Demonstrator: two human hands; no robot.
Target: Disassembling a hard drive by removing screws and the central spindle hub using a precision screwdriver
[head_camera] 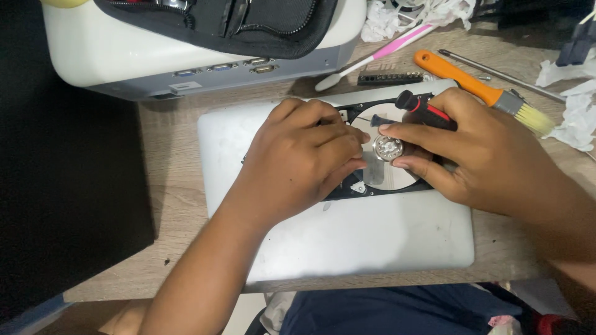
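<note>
An opened hard disk drive [392,178] with a shiny platter lies on a closed silver laptop [347,236]. My left hand [304,158] rests on the drive's left part, its fingers curled against the platter. My right hand [478,152] grips a small red-and-black screwdriver [422,110] in the palm. Its thumb and forefinger pinch around the round metal hub [388,148] at the platter's centre. Most of the drive's body is hidden under both hands.
A white projector-like box [124,56] with a black zip case [248,25] on it stands at the back. An orange-handled brush [478,87], a pink toothbrush [372,57], a black bit strip [390,78], a metal rod and crumpled tissues [577,111] lie behind the laptop.
</note>
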